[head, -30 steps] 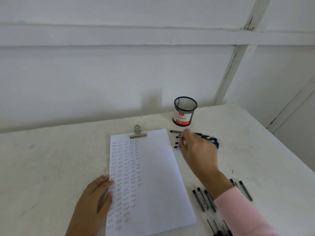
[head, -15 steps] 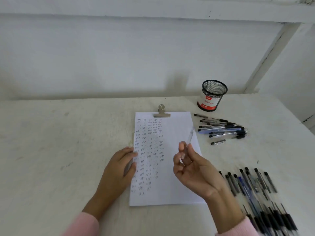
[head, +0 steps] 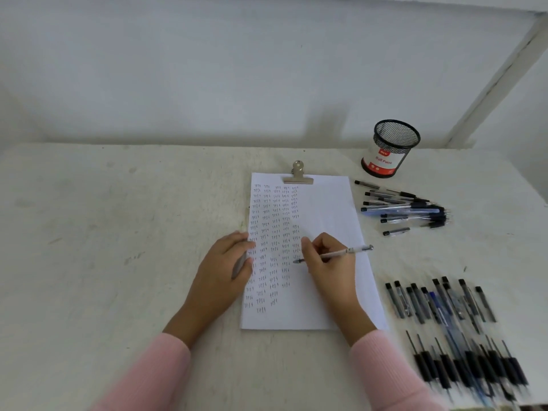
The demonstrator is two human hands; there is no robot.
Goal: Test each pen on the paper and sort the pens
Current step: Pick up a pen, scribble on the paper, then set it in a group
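Now fingers of the right hand grip the pen, tip on the paper mid-sheet; the left hand presses flat on its left edge. Short, light strokes should test it best.

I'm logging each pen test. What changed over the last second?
The right hand left the far pile of pens beside the black mesh cup, brought a clear-barrelled pen back, and now grips it with the tip at the white clipped paper. The left hand stays on the paper's left edge; the cup, far pile and near row of pens are unmoved.
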